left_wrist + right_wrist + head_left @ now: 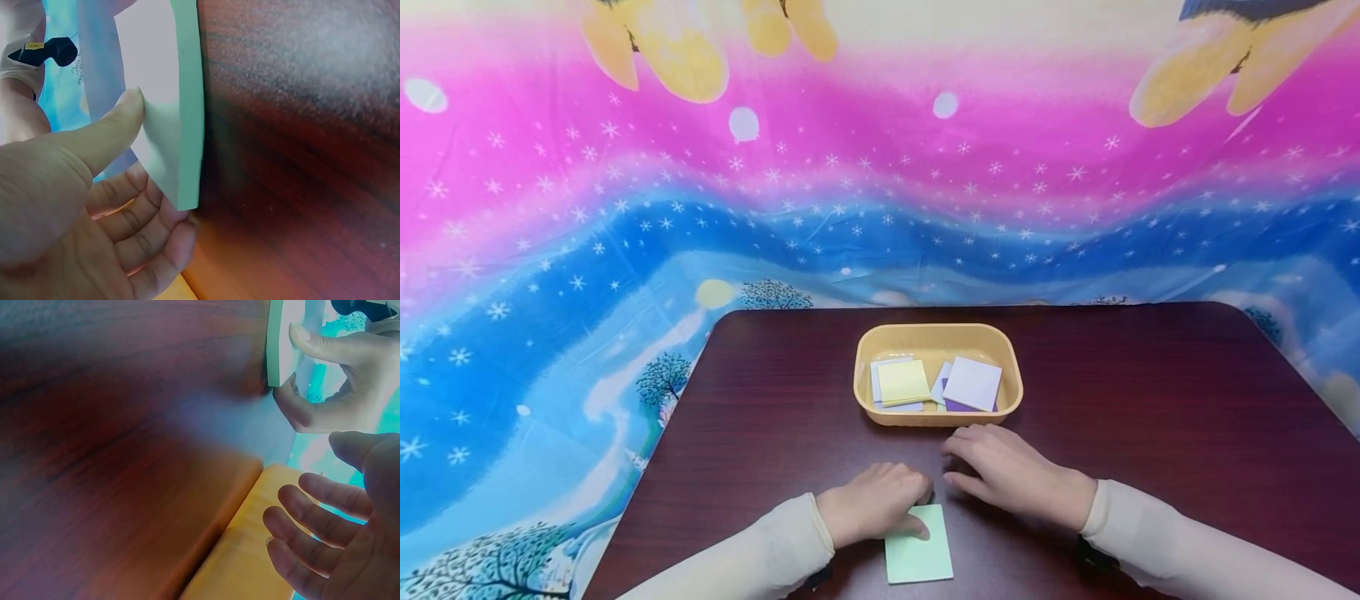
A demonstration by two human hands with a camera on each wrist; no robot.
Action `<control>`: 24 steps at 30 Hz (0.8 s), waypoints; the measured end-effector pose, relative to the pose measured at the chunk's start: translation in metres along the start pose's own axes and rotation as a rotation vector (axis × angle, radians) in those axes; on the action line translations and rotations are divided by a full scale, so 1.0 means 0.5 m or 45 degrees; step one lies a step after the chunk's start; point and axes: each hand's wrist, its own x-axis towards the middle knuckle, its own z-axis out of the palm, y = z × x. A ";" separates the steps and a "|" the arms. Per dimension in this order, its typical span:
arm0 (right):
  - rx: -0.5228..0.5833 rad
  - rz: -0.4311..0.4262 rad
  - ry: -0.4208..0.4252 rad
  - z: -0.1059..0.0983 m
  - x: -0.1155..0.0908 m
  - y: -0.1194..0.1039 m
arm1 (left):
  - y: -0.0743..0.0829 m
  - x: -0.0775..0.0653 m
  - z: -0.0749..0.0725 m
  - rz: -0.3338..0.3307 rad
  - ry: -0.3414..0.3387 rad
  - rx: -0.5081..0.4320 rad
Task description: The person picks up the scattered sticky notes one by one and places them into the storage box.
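A light green sticky note pad [931, 560] lies on the dark wooden table near its front. My left hand [877, 502] grips the pad at its far end, with the thumb [128, 119] on its top face and the other fingers curled by the far edge. From the left wrist the pad's thick green side [191, 112] shows. My right hand [1009, 472] holds nothing; its fingers [322, 515] are loosely bent just in front of the yellow bin [938, 420].
Inside the bin lie several sticky note pads: a yellow one [904, 382] on the left, a pale lilac one [973, 383] over a purple one [958, 406] on the right. A printed cloth [880, 183] hangs behind the table [760, 383].
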 end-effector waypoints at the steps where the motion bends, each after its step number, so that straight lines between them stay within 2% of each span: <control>1: 0.002 0.003 -0.007 -0.001 0.001 0.000 | 0.000 0.000 -0.001 0.001 -0.004 0.009; 12: -0.007 0.031 -0.017 -0.006 -0.001 0.000 | -0.008 -0.003 -0.009 0.006 -0.017 -0.010; 24: 0.018 0.048 -0.069 -0.011 0.005 0.001 | -0.019 0.005 -0.032 -0.034 0.039 -0.027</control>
